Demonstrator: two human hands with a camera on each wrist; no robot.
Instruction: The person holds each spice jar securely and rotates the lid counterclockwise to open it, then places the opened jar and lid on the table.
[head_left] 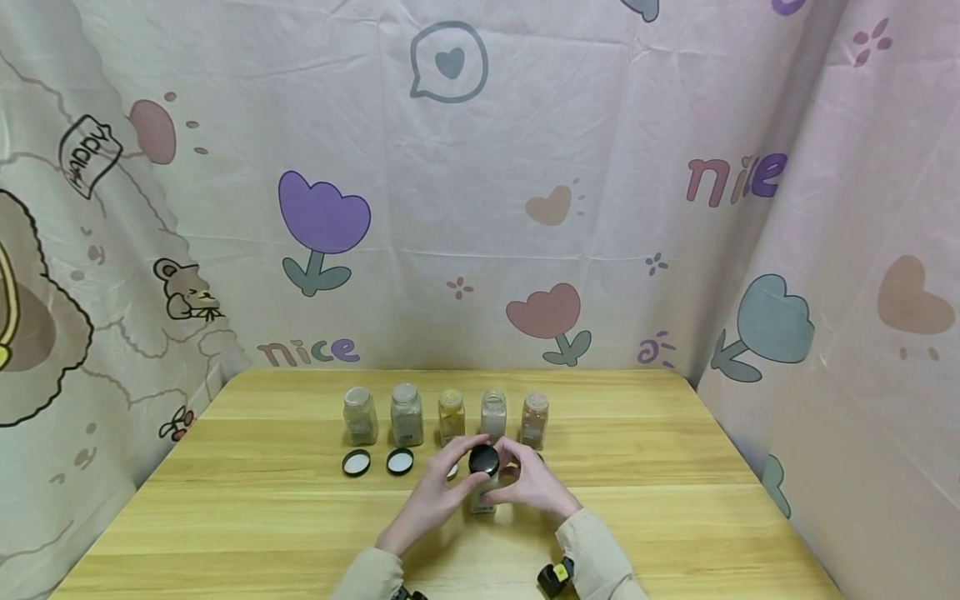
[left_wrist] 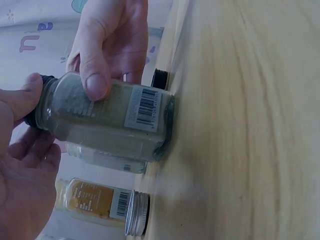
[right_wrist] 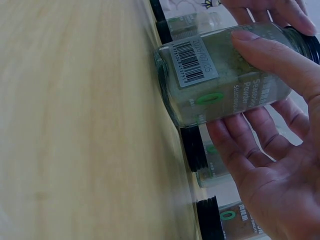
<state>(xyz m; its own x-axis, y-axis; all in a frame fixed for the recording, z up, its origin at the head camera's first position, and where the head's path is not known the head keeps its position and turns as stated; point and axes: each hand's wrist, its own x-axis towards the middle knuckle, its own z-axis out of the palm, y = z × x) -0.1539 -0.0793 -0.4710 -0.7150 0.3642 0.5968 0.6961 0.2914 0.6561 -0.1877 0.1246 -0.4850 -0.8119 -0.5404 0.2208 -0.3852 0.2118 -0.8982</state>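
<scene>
A glass seasoning jar with greenish powder stands upright on the table between both hands. My left hand pinches its black lid between thumb and fingers. Around the jar's body my right hand curls, thumb on one side and fingers on the other. In the right wrist view, the jar shows a barcode label and printed text. The left wrist view has the left thumb and fingers on the lid's rim, which still sits on the jar's mouth.
Behind the hands stands a row of several lidless jars, including a pale one, a yellow one and a brownish one. Two lids lie liner-up before the left jars. Other lids are partly hidden by the hands. A printed curtain hangs behind.
</scene>
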